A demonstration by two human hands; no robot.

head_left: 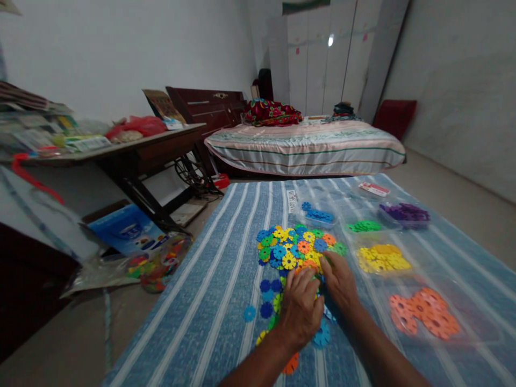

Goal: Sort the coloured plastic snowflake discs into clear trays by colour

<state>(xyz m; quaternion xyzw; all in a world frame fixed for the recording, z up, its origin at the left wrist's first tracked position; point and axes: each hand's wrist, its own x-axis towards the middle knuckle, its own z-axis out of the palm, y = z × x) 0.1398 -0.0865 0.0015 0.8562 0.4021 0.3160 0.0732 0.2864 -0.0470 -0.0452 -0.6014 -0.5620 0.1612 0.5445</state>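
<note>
A mixed heap of flat, notched plastic flower discs (pixel 289 261) in blue, yellow, green and orange lies on the striped cloth. My left hand (pixel 300 309) rests over the discs at the near side of the heap, fingers stretched forward over them and partly hiding them. Beside it, my right hand (pixel 341 279) touches the heap's right edge, its fingers extended among the discs. I see nothing held in either hand. Loose discs lie left of and below my left hand, among them a light blue disc (pixel 249 313) and an orange disc (pixel 291 364).
Clear plastic trays on the right hold sorted discs: orange (pixel 429 314), yellow (pixel 385 259), green (pixel 365 226), purple (pixel 405 212) and blue (pixel 319 216). A bed (pixel 306 148) stands beyond the table. On the left are a cluttered sewing table (pixel 139 144) and a blue box (pixel 127 228).
</note>
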